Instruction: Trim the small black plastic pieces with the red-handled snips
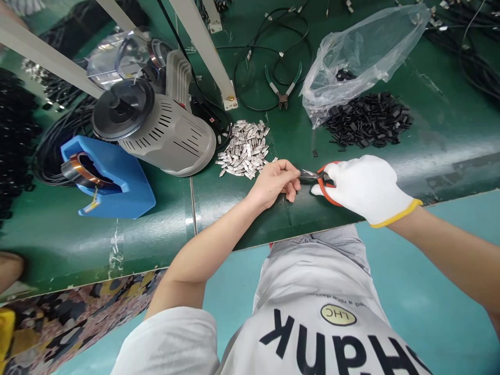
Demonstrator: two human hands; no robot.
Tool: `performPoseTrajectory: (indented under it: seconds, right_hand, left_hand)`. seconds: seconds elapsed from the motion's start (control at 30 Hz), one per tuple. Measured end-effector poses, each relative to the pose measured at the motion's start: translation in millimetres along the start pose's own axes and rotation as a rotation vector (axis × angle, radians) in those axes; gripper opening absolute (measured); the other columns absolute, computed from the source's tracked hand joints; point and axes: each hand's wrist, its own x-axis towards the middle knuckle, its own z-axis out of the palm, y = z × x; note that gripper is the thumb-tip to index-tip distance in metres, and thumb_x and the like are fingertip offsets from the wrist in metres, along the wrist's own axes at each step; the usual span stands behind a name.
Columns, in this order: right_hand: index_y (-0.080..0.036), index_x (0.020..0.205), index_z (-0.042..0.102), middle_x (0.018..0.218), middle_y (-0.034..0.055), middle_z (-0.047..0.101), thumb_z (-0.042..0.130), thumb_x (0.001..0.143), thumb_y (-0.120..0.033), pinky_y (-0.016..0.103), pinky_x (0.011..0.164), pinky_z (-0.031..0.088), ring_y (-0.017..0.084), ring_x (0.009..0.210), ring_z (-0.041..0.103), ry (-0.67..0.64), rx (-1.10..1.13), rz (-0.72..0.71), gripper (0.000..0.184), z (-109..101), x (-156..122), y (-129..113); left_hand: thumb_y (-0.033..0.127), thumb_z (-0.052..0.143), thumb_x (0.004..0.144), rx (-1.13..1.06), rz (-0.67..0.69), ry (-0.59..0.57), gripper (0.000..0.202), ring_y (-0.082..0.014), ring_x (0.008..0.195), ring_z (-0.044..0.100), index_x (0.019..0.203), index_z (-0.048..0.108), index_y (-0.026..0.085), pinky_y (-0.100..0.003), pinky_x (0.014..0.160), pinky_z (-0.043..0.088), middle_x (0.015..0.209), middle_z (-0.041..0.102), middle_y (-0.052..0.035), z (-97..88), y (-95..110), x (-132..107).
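Observation:
My left hand (275, 181) is bare and pinched shut, its fingertips holding something small that I cannot make out, just in front of a pile of small silver metal pieces (245, 148). My right hand (365, 187) wears a white glove with a yellow cuff and grips red-handled scissors (322, 179). The scissor blades point left and meet the fingertips of my left hand. Both hands rest low over the green table (273, 219) near its front edge.
A grey machine with a black disc (156, 122) stands at the left, beside a blue tape holder (109, 177). A heap of small black parts (367, 120) lies under a clear plastic bag (359, 52). Green-handled pliers (283, 88) and black cables lie further back.

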Motion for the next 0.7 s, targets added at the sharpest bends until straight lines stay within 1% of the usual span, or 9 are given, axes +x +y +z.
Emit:
performPoseTrajectory:
  seconds: [0.2,0.4,0.53,0.7]
  right_hand:
    - [-0.015,0.099,0.067,0.075,0.0133,0.069,0.037,0.099,-0.065,0.036,0.067,0.012,0.024,0.067,0.059,-0.025,-0.027,-0.026,0.058,-4.3,2.6,-0.9]
    - [-0.016,0.093,0.064,0.072,0.0126,0.066,0.033,0.103,-0.054,0.037,0.067,0.011,0.023,0.063,0.055,-0.020,-0.063,-0.059,0.050,-1.5,2.4,2.0]
    - [-0.016,0.093,0.066,0.071,0.0129,0.066,0.028,0.105,-0.051,0.037,0.067,0.012,0.024,0.060,0.054,-0.029,-0.067,-0.072,0.052,0.2,1.1,4.5]
    - [-0.017,0.098,0.068,0.069,0.0115,0.065,0.027,0.105,-0.056,0.037,0.067,0.012,0.024,0.060,0.055,-0.032,-0.072,-0.064,0.058,4.8,1.7,6.5]
  left_hand:
    - [0.031,0.075,0.083,0.004,0.008,-0.004,0.026,-0.0102,0.039,0.059,0.079,0.053,0.017,-0.020,0.041,0.042,0.062,0.068,-0.0003,-0.8,-1.1,0.2]
    - [0.028,0.071,0.083,-0.003,-0.001,0.001,0.022,-0.0100,0.038,0.058,0.078,0.053,0.017,-0.019,0.041,0.042,0.061,0.067,0.0001,-1.4,-0.3,0.3]
    - [0.027,0.070,0.083,-0.012,-0.014,0.008,0.021,-0.0099,0.038,0.057,0.077,0.053,0.017,-0.019,0.040,0.041,0.060,0.067,0.0001,-0.6,1.0,0.4]
    - [0.028,0.072,0.082,-0.016,-0.030,0.014,0.023,-0.0092,0.037,0.056,0.077,0.053,0.017,-0.019,0.040,0.041,0.060,0.066,0.0003,-0.5,2.0,0.7]
